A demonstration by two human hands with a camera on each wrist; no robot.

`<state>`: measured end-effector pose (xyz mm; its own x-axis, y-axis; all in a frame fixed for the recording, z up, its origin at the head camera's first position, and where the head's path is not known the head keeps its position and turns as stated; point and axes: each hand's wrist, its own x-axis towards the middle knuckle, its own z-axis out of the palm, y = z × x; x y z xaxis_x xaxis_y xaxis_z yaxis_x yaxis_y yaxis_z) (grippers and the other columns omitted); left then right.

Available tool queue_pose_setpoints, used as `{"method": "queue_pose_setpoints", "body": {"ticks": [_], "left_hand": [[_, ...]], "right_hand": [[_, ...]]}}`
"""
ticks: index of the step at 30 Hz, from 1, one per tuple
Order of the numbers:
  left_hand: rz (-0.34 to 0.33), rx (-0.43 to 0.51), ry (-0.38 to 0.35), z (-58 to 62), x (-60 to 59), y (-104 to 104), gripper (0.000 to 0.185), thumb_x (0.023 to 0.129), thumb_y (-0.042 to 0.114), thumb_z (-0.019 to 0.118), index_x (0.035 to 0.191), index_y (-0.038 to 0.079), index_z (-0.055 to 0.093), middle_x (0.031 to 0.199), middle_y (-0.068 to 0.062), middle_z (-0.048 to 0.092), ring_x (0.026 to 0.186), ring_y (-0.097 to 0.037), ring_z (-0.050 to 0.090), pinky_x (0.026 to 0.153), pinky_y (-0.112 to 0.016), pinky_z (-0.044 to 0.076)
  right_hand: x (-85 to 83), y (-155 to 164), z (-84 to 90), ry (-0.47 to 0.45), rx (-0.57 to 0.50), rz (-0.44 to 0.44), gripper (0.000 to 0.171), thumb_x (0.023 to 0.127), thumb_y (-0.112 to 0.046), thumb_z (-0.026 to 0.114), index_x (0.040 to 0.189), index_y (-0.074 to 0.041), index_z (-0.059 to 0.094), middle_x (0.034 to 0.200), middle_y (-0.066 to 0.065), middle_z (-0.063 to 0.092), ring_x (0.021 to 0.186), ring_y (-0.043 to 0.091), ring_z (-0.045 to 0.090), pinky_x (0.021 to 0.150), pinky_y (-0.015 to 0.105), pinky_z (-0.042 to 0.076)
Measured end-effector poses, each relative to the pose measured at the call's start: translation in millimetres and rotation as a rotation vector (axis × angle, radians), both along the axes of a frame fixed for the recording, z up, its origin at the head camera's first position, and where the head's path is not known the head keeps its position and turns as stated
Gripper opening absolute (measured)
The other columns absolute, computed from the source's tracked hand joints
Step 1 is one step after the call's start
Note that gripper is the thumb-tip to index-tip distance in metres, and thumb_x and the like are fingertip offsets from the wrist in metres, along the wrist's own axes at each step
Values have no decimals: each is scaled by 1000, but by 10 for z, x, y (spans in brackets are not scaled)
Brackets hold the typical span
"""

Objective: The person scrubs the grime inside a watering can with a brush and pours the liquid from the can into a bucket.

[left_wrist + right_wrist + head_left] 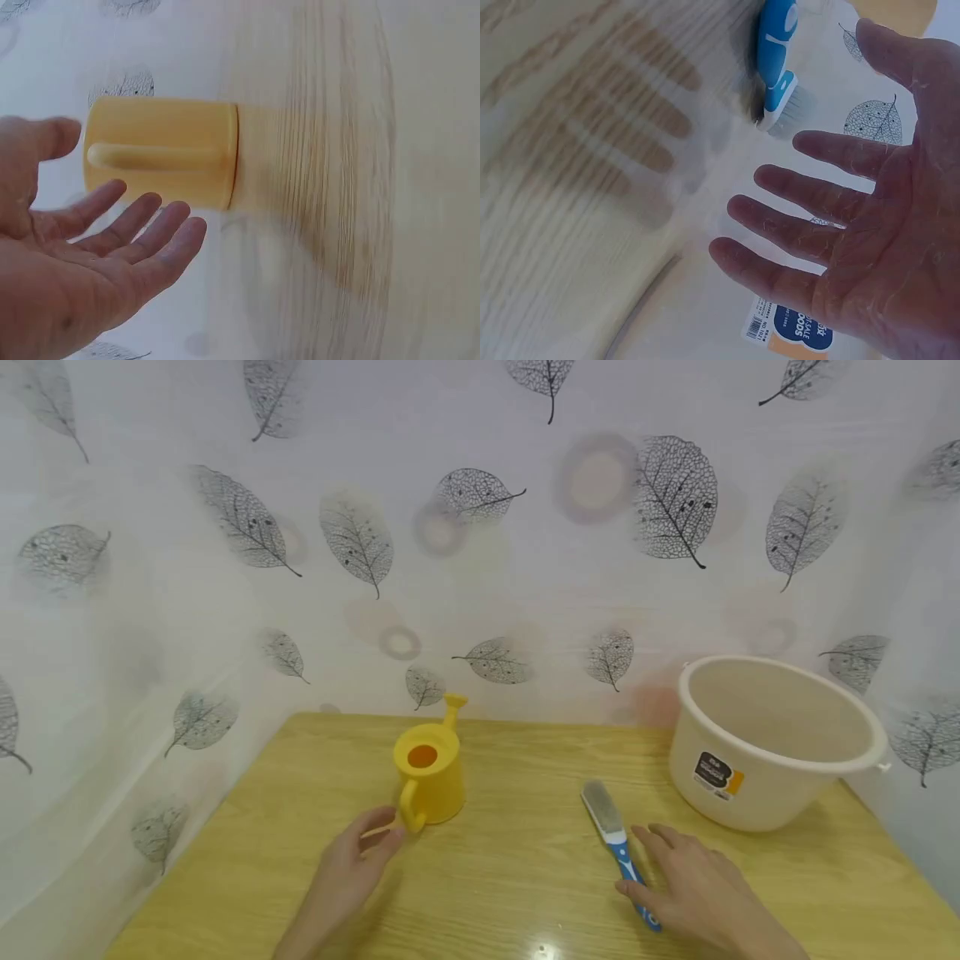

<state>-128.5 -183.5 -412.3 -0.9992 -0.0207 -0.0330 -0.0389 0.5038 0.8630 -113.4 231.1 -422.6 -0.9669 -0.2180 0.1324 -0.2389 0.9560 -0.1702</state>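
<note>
The reach is under way, nothing gripped yet. On the table (pixel 525 877) stand one basin (pixel 772 743) at the far right and one yellow can (pixel 429 781) left of centre; one brush (pixel 617 843) lies between them. The left hand (pixel 352 868), fingers spread and straight, is at the can's handle — touching or just short, I cannot tell. The right hand (pixel 693 885), fingers wide, hovers beside the brush's blue handle. The next move, I judge, calls for curling fingers round each handle — two hands, two grips.

"GOODS" on basin (pixel 780 739) label (pixel 804 328)
</note>
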Motion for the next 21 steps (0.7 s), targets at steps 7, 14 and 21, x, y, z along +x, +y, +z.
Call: {"method": "queue_pose_setpoints", "body": {"ticks": [7, 14, 21], "left_hand": [[28, 239, -90, -56, -183, 41, 56, 107, 40, 53, 144, -2, 51, 144, -26, 57, 127, -38, 61, 94, -48, 62], [-23, 325, -133, -86, -298, 73, 60, 108, 47, 46, 144, 0, 51, 145, -22, 57, 135, -41, 54, 100, -53, 58], [-58, 310, -133, -103, -395, 120, 58, 107, 53, 44, 131, 4, 62, 135, -13, 64, 129, -33, 59, 99, -56, 57]], "right_hand": [[-40, 9, -6, -73, -4, -8, 75, 84, -65, 72, 134, -10, 65, 129, 16, 68, 111, 38, 68, 83, 61, 59], [-49, 14, -7, -103, 0, -19, 74, 84, -64, 73, 135, -11, 64, 131, 16, 68, 113, 39, 68, 85, 62, 58], [-24, 1, -10, -99, -7, -24, 75, 83, -64, 73, 134, -10, 65, 130, 16, 68, 112, 38, 68, 83, 61, 59]]}}
